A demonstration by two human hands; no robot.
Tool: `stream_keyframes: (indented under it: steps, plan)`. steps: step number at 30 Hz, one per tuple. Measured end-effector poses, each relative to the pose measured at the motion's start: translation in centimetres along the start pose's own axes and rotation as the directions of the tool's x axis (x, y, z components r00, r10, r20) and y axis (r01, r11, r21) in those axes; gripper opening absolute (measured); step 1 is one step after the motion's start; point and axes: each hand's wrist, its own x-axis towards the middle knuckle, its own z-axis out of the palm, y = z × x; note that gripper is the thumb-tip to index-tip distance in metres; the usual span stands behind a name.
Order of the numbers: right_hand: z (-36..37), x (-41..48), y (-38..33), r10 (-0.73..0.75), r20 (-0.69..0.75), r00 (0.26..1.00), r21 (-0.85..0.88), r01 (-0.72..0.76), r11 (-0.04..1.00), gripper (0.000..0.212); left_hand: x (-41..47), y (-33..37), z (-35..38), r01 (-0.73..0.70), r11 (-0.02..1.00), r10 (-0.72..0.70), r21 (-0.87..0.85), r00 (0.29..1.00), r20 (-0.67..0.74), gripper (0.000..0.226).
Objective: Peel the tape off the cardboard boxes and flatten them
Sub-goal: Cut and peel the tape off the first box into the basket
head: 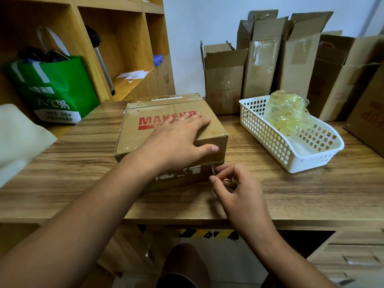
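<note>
On the wooden table (270, 194), around the middle, sits the closed cardboard box (135, 138). It looks light but stiff. The left hand (176, 140) lies flat on top, fingers straight, pressing it down. The right hand (236, 188) pinches a thin tape strip (212, 170) at the near right corner. I would pull toward the near side, because the white basket (291, 161) crowds the right.

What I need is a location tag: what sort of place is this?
Probably an office storeroom: light wooden cubby shelves, upright opened brown cardboard boxes, a white plastic basket of crumpled clear tape.
</note>
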Motion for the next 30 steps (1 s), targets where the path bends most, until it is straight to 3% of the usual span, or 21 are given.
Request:
stream_keyframes:
  steps: [10, 19, 22, 26, 30]
  plan:
    - [0.4, -0.8, -0.7, -0.057, -0.042, 0.998, -0.039, 0.055, 0.998, 0.02, 0.1, 0.1, 0.2, 0.008, 1.0, -0.007, 0.017, 1.0, -0.017, 0.078]
    - [2.2, -2.5, -3.4, -0.208, 0.131, 0.969, -0.116, 0.223, 0.968, 0.019, 0.2, 0.2, 0.1, 0.001, 1.0, -0.001, 0.005, 1.0, -0.017, 0.077]
    - [2.0, -2.8, -3.7, -0.173, 0.169, 0.97, -0.045, 0.183, 0.982, 0.019, 0.2, 0.1, 0.2, -0.003, 1.0, 0.003, -0.003, 1.0, -0.016, 0.077]
    - [0.6, -1.9, -2.4, -0.056, 0.104, 0.993, 0.078, 0.048, 0.996, 0.028, 0.2, 0.1, -0.1, 0.012, 0.999, -0.012, -0.045, 1.0, -0.006, 0.078]
    - [-0.8, -0.6, -1.0, 0.009, 0.109, 0.994, 0.055, -0.015, 0.998, 0.045, 0.2, 0.1, -0.4, 0.042, 0.992, -0.044, -0.115, 0.999, -0.016, 0.08]
